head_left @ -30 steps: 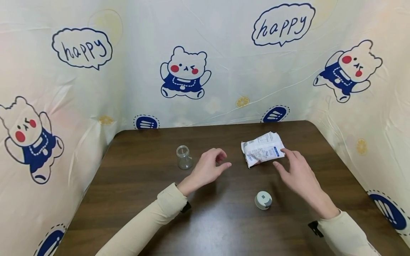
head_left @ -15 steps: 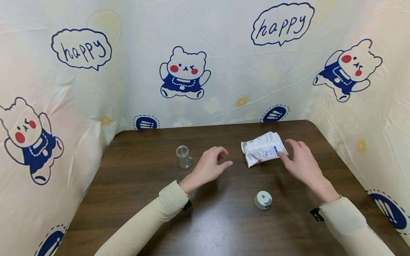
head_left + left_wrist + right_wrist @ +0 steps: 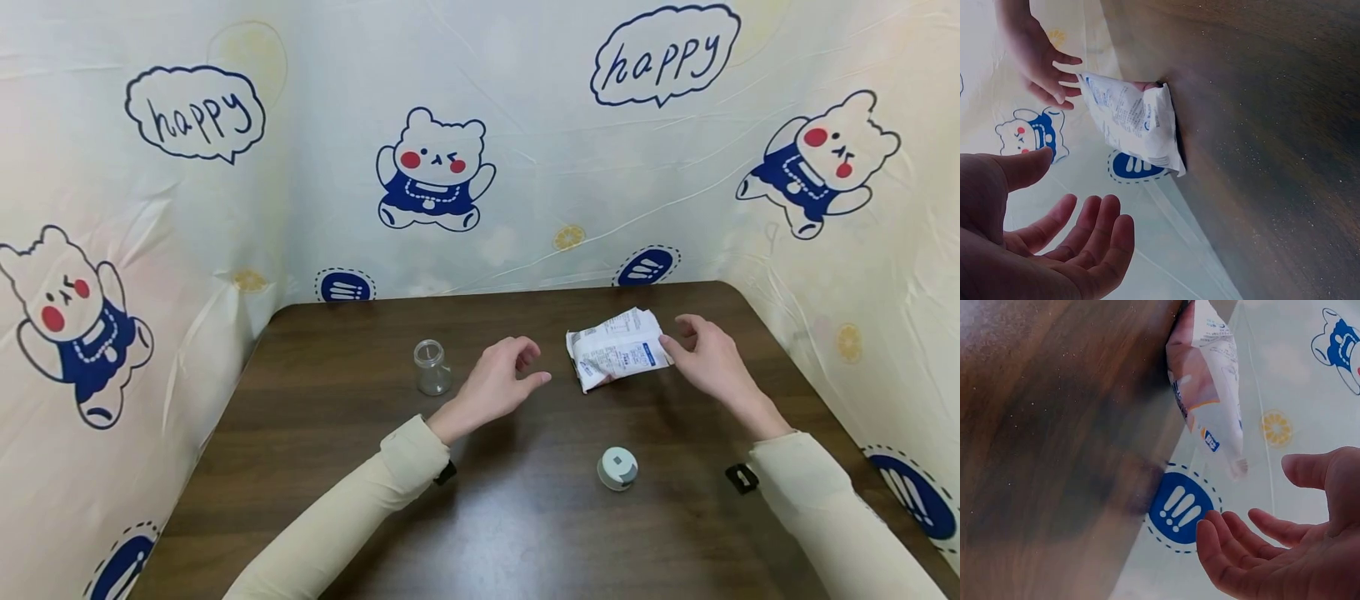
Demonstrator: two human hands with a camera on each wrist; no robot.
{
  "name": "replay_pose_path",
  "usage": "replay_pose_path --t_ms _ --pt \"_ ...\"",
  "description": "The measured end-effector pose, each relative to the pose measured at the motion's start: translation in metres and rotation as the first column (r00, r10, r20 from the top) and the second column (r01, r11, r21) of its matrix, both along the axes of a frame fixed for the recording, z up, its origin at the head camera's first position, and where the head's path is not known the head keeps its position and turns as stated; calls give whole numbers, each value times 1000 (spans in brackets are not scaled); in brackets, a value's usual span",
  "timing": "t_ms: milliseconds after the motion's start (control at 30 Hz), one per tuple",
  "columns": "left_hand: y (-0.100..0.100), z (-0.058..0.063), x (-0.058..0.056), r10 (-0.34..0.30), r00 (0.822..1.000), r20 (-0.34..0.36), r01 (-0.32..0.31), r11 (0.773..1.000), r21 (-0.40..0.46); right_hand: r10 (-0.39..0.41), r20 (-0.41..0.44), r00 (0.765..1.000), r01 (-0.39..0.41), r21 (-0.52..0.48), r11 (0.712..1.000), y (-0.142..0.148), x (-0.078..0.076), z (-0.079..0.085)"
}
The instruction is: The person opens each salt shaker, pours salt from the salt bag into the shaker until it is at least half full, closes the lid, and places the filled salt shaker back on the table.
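A white plastic packet (image 3: 621,350) with blue print lies at the back right of the table. Close to its right corner is my right hand (image 3: 708,358), loosely bent; in the right wrist view a gap separates the fingers (image 3: 1235,550) from the packet (image 3: 1225,394). My left hand (image 3: 495,382) hovers left of the packet, thumb and fingers apart, holding nothing. Just beyond its wrist, a small clear glass jar (image 3: 432,368) stands upright with an uncovered mouth. Nearer to me, between the arms, sits a small round pale-green object (image 3: 618,468), perhaps a lid.
A dark wooden table (image 3: 495,533) carries everything. Behind it and along both sides hangs a pale curtain (image 3: 525,183) printed with bears and words. A black strap piece (image 3: 741,478) shows under the right cuff.
My right hand has shifted away from me, up along the packet's right end. The left hand has drifted slightly right and farther away. Packet, jar and round object stay in place.
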State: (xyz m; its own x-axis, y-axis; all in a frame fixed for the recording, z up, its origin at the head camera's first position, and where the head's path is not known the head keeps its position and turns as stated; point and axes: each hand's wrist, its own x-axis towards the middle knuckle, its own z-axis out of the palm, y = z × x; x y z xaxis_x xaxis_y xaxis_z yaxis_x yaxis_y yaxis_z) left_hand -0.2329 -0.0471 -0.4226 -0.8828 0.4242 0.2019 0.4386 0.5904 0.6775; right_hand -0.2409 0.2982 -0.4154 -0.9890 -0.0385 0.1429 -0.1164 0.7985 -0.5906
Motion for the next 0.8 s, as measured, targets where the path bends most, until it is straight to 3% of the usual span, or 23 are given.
replay_pose_path --t_ms 400,633,800 --pt "11 -5 -10 -2 1000 12 2 999 -34 23 191 981 -12 -60 998 2 -21 -5" --pt "14 -7 -11 -13 999 53 17 997 -74 37 303 952 -4 -109 994 -1 -29 -12" --pt "13 -8 -13 -17 997 80 23 997 -80 81 371 925 -2 -209 978 -2 -37 -18"
